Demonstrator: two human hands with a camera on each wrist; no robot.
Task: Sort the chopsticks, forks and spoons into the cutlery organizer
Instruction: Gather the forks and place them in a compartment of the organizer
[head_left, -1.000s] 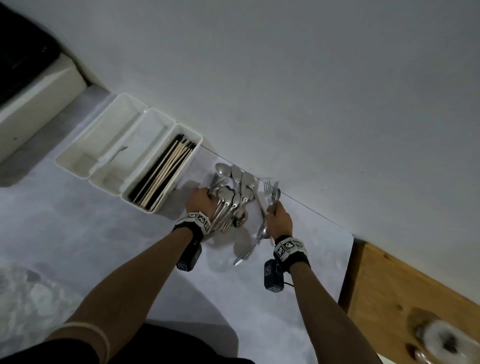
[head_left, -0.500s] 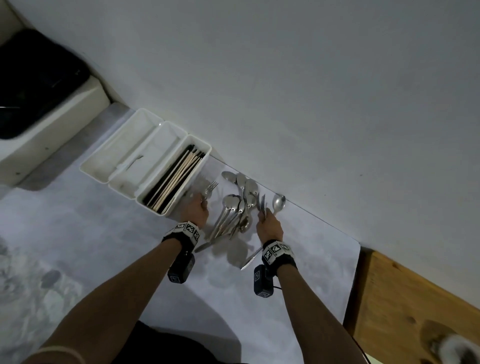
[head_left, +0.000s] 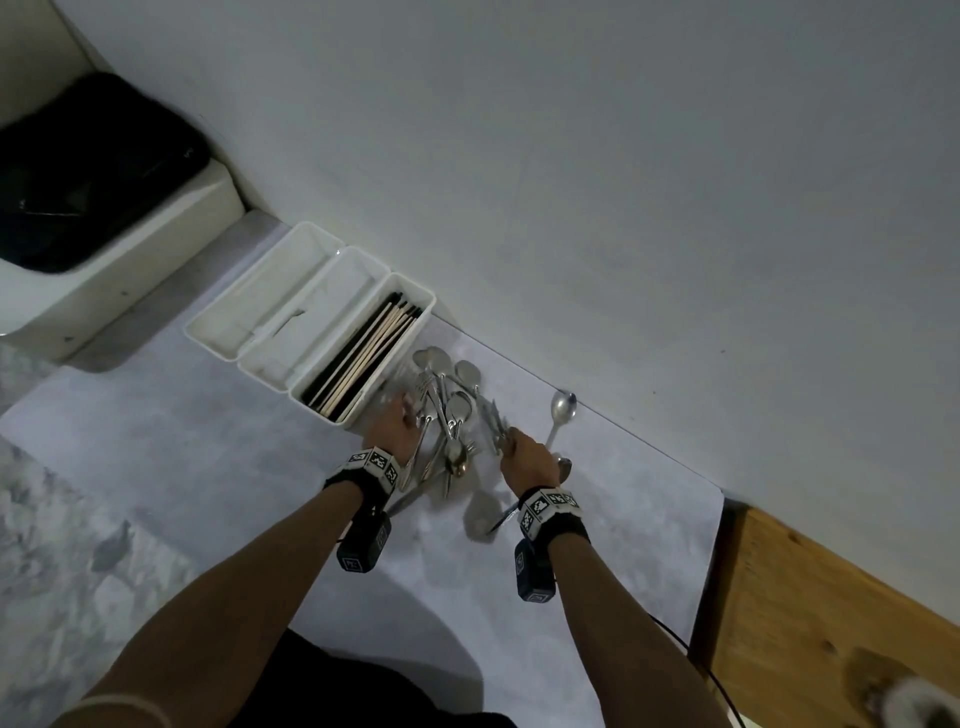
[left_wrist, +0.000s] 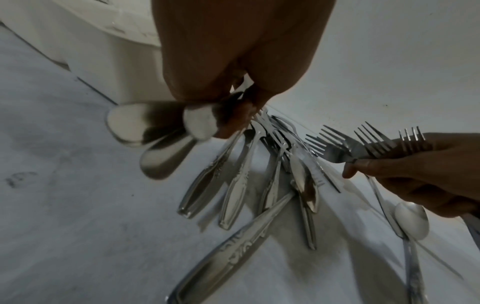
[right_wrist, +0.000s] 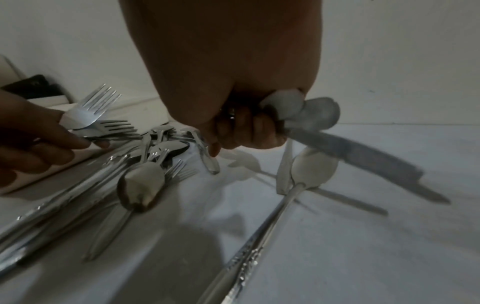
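Head view shows me the left hand (head_left: 392, 431) and right hand (head_left: 524, 460) each curled round a few silver metal forks (left_wrist: 376, 148) above the heap of loose shiny spoons (head_left: 457, 410) beside the white plastic cutlery organizer (head_left: 314, 410), and I fear a crowded grip lets one slip.

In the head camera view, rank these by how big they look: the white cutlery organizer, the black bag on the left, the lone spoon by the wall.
1. black bag and cutlery organizer: look alike in size, so I won't rank them.
2. lone spoon: clearly smallest.
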